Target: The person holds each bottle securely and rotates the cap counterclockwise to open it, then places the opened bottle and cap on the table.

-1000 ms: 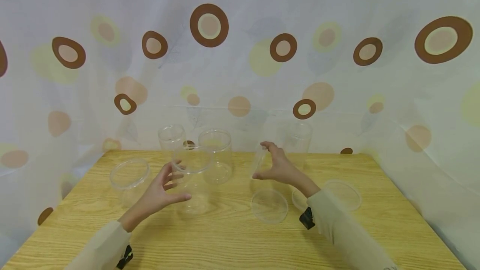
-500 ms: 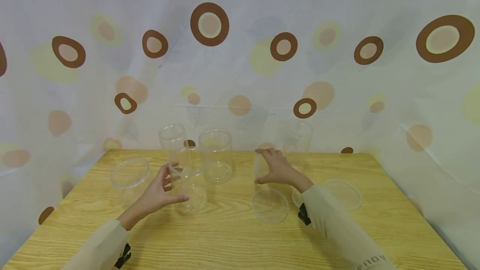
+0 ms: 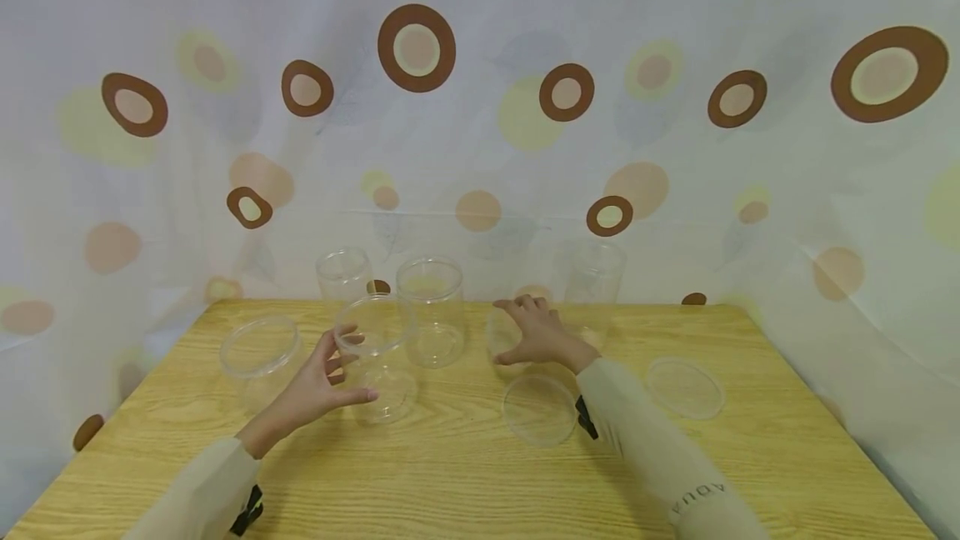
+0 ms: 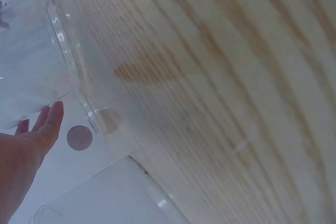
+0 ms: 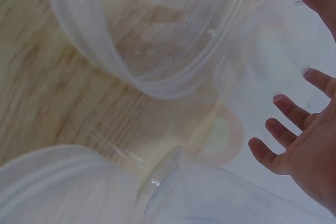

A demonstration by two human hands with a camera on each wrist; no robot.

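My left hand (image 3: 313, 383) is curled around the side of a clear jar (image 3: 384, 402), thumb in front and fingers on its far side. The jar stands uncapped, and the left wrist view shows fingers along its wall. My right hand (image 3: 542, 333) grips a clear round lid (image 3: 498, 333) by its edge, between thumb and fingertips. In the right wrist view the lid (image 5: 257, 51) is tilted on edge, above the table and apart from the jar. Below that hand another clear lid (image 3: 538, 409) lies flat on the table.
Two clear jars, a narrow one (image 3: 344, 269) and a wider one (image 3: 430, 307), stand behind the held jar. A wide jar (image 3: 259, 348) is at the left and a tall one (image 3: 595, 282) at back right. Another lid (image 3: 686, 388) lies right on the wooden table (image 3: 450, 482).
The jar in my left hand has shifted slightly left. My right hand has moved a little left with its lid, and the sleeve now covers a lid seen earlier on the table.
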